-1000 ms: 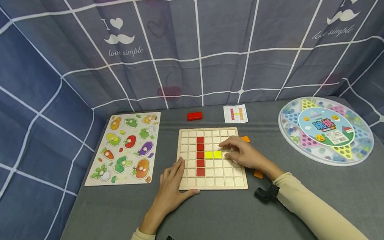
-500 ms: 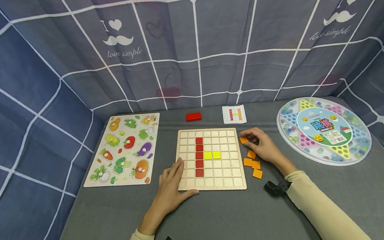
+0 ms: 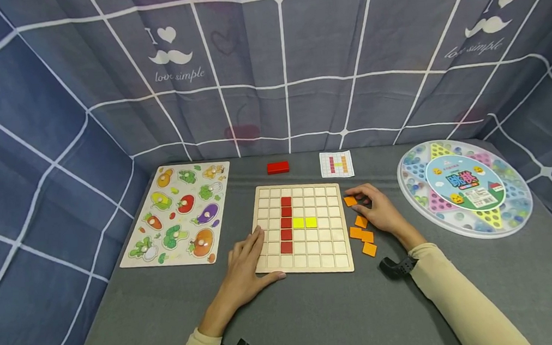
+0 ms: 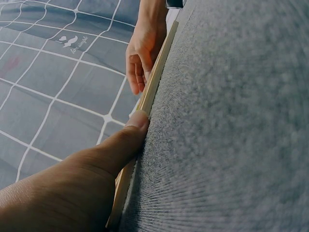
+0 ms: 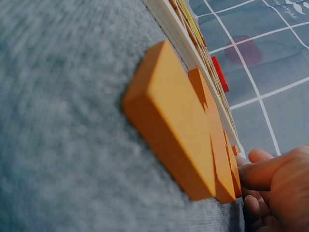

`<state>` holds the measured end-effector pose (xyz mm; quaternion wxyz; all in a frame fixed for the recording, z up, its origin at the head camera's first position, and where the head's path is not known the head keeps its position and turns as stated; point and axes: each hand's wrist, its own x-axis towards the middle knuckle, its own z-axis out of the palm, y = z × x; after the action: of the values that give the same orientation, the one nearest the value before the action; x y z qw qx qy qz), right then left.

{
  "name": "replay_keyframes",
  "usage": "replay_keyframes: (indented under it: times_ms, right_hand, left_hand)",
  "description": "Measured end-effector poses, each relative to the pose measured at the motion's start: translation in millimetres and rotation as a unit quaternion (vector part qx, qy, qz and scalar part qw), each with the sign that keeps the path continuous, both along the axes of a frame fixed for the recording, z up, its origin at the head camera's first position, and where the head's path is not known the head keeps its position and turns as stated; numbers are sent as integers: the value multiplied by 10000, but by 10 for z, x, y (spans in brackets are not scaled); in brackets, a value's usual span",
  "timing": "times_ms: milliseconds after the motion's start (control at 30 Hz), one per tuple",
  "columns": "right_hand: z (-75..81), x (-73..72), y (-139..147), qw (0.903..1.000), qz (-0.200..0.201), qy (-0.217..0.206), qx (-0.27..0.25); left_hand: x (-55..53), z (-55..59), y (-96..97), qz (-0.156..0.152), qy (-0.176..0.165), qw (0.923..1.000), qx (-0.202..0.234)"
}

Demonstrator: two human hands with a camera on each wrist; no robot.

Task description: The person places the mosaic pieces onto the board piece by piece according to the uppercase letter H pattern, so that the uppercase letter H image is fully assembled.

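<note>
The left hand (image 3: 245, 271) lies with fingers extended along the left edge of the wooden grid board (image 3: 323, 247), thumb at its near edge. Just right of the board, the right hand (image 3: 380, 211) pinches the farthest orange tile (image 3: 351, 201); a second ago it was over the squares. Nearer orange tiles (image 5: 169, 116) mostly hide that contact from the right wrist view.

A vegetable puzzle board (image 3: 188, 219) lies left, a round, colourful disc (image 3: 465, 180) right; a white-lined blue-grey curtain (image 3: 313, 32) hangs at far side.
</note>
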<state>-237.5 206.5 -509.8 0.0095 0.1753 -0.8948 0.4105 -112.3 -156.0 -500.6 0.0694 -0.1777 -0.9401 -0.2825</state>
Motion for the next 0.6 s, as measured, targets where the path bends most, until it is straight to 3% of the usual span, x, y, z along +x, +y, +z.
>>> replay_keyframes:
  times_ms: [600]
  right_hand:
    - [-22, -15, 3, 9999, -65, 101, -10]
  left_hand:
    - [-4, 2, -2, -31, 81, 10000, 15]
